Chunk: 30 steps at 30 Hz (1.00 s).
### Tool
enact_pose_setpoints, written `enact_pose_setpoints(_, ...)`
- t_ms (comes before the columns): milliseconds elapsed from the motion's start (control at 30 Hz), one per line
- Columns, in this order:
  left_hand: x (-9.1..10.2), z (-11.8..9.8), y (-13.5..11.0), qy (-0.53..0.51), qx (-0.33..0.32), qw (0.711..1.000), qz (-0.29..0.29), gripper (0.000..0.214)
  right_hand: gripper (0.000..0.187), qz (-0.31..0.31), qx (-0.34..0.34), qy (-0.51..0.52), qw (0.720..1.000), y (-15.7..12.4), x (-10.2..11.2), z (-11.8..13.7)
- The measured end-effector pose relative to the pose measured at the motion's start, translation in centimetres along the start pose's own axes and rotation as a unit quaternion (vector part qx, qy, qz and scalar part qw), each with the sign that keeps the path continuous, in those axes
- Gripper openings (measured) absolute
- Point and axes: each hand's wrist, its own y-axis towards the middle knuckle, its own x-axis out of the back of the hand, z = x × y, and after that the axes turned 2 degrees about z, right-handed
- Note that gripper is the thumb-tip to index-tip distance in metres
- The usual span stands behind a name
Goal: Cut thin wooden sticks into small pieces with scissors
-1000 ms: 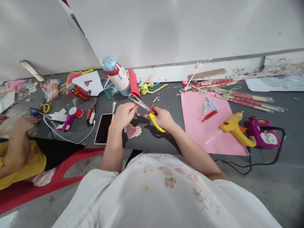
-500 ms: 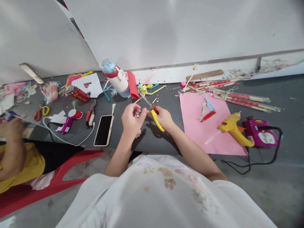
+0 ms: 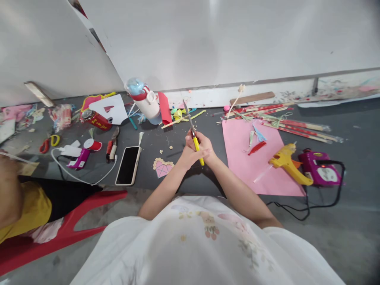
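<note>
My right hand (image 3: pixel 208 145) is wrapped round the handles of a pair of scissors (image 3: pixel 197 147), one of them yellow. Their blades point up and away toward the wall and look closed. My left hand (image 3: pixel 190 154) is pressed against my right one, its thumb lying across the yellow handle and its fingers curled by the pivot. Whether something small is pinched between the hands is hidden. Left of my wrists lies a pink heart-shaped piece (image 3: pixel 162 169) edged with small pale flower-like bits. A couple of loose bits (image 3: pixel 171 147) lie above it.
A phone (image 3: pixel 128 165), pliers (image 3: pixel 113 144), a red can (image 3: pixel 96 120) and a bottle (image 3: pixel 147 105) stand or lie leftward. On the right are pink paper (image 3: pixel 237 158), a yellow glue gun (image 3: pixel 291 164) and a purple box (image 3: pixel 319 168). A co-worker's arm (image 3: pixel 10 190) shows far left.
My left hand has moved right, from apart to against my right hand and the scissors. The scissor blades have swung more upright and closed. The heart-shaped piece has come into view.
</note>
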Motion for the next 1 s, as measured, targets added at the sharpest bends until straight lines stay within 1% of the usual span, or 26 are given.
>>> enact_pose_setpoints(133,0.3,0.4,0.1,0.032,-0.056,0.998,0.003,0.089,0.037,0.005,0.004,0.003,1.0,-0.2,0.3,0.5)
enact_pose_setpoints(200,0.4,0.7,0.1,0.044,-0.073,0.996,0.004,0.089,0.036,0.007,0.009,0.0,1.0,-0.3,0.4,0.7)
enact_pose_setpoints(400,0.5,1.4,0.1,0.025,-0.087,0.996,0.003,0.09,0.029,0.019,0.026,-0.014,0.999,-0.4,0.9,0.7)
enact_pose_setpoints(533,0.4,1.6,0.2,0.024,-0.102,0.995,-0.004,0.088,0.028,0.026,0.027,-0.014,0.999,-0.4,0.9,0.6)
enact_pose_setpoints(833,0.5,1.3,0.1,0.037,-0.096,0.995,-0.007,0.084,0.032,0.011,0.012,-0.003,1.0,-0.4,0.7,1.1)
enact_pose_setpoints(1000,0.5,0.6,0.0,0.059,-0.061,0.996,0.006,0.086,0.034,-0.001,0.004,-0.008,1.0,-0.3,0.4,0.9)
